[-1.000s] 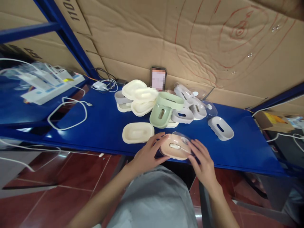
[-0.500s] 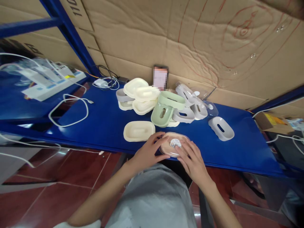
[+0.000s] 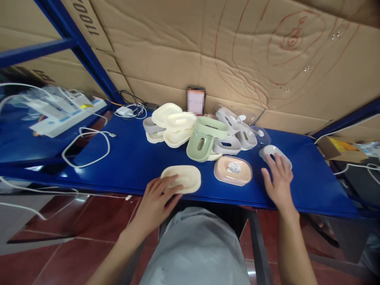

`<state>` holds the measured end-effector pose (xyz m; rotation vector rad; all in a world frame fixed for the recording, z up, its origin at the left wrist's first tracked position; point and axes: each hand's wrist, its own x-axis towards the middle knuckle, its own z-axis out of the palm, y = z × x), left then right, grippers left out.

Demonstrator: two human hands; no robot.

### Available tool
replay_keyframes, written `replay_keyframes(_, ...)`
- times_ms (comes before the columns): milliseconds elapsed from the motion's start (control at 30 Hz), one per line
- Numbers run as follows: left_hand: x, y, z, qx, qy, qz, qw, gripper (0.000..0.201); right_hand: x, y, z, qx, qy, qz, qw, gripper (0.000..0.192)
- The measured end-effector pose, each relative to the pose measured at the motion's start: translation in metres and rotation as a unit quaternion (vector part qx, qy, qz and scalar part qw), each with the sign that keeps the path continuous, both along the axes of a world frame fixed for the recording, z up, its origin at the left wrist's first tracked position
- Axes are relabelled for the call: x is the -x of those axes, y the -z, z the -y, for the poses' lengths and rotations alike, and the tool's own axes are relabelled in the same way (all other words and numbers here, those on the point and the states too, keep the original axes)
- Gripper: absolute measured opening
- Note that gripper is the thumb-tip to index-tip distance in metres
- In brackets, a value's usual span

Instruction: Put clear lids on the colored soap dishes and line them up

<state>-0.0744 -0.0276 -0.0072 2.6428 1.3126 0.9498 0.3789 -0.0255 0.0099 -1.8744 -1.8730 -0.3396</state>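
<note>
My left hand (image 3: 163, 198) lies over the left end of a cream oval soap-dish tray (image 3: 190, 178), fingers on top and thumb at its near edge. My right hand (image 3: 278, 184) reaches over a pale grey slotted soap dish (image 3: 285, 159) at the right, fingers apart, the fingertips at its rim; whether they press on it I cannot tell. Between the hands sits a peach soap dish (image 3: 225, 169) under a clear lid with a round white sticker (image 3: 234, 168). Behind lie stacked cream trays (image 3: 178, 136), green slotted dishes (image 3: 199, 150) and grey slotted dishes (image 3: 228, 145).
A phone (image 3: 196, 101) leans on the cardboard wall (image 3: 166, 47) at the back. Clear lids (image 3: 261, 136) lie behind the grey dishes. On the left are a power strip (image 3: 62, 123) and a white cable (image 3: 63, 156). A small carton (image 3: 338, 149) stands beyond the table's right end.
Both hands have left the lidded peach dish, which now lies farther right and back. My left hand has gone to the cream tray, which shifted nearer and rightward; my right hand reached the grey dish.
</note>
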Motion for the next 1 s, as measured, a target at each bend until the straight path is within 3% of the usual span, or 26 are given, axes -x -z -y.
replay_keyframes(100, -0.022, -0.003, 0.010, 0.002, 0.049, 0.002, 0.999, 0.016, -0.050, 0.008, -0.002, -0.006, 0.103, 0.033, 0.994, 0.057)
replay_keyframes(167, -0.039, -0.005, 0.012, 0.010, 0.080, -0.001, 0.997, 0.015, -0.070, 0.012, 0.008, -0.007, 0.097, 0.023, 0.995, 0.053)
replay_keyframes(233, -0.055, -0.007, 0.010, 0.024, 0.101, -0.008, 0.995, 0.015, -0.072, 0.010, 0.024, -0.035, 0.061, -0.017, 0.997, 0.048)
replay_keyframes(300, -0.072, -0.008, 0.005, 0.039, 0.119, -0.014, 0.992, 0.015, -0.056, 0.004, 0.045, -0.083, 0.038, -0.076, 0.993, 0.043)
replay_keyframes(400, -0.097, -0.010, -0.004, 0.055, 0.154, -0.026, 0.986, 0.017, -0.009, -0.007, 0.077, -0.123, 0.000, -0.150, 0.981, 0.038)
replay_keyframes(500, -0.114, -0.012, -0.010, 0.059, 0.180, -0.044, 0.981, 0.020, 0.039, -0.010, 0.094, -0.082, -0.130, -0.181, 0.971, 0.040)
replay_keyframes(600, -0.107, -0.013, -0.012, 0.043, 0.167, -0.040, 0.984, 0.022, 0.069, -0.002, 0.093, -0.020, -0.230, -0.185, 0.955, 0.047)
replay_keyframes(700, -0.076, -0.010, -0.008, 0.050, 0.133, -0.026, 0.990, 0.027, 0.081, 0.007, 0.082, 0.023, -0.243, -0.178, 0.953, 0.049)
replay_keyframes(833, -0.037, -0.004, 0.004, 0.094, 0.079, 0.060, 0.991, 0.054, 0.094, 0.009, 0.065, 0.062, -0.272, -0.145, 0.949, 0.046)
replay_keyframes(900, -0.029, -0.001, 0.007, 0.103, 0.065, 0.097, 0.988, 0.062, 0.105, 0.005, 0.057, 0.071, -0.294, -0.118, 0.946, 0.044)
replay_keyframes(1000, -0.029, -0.001, 0.004, 0.088, 0.083, 0.071, 0.990, 0.058, 0.120, -0.001, 0.045, 0.085, -0.325, -0.075, 0.939, 0.040)
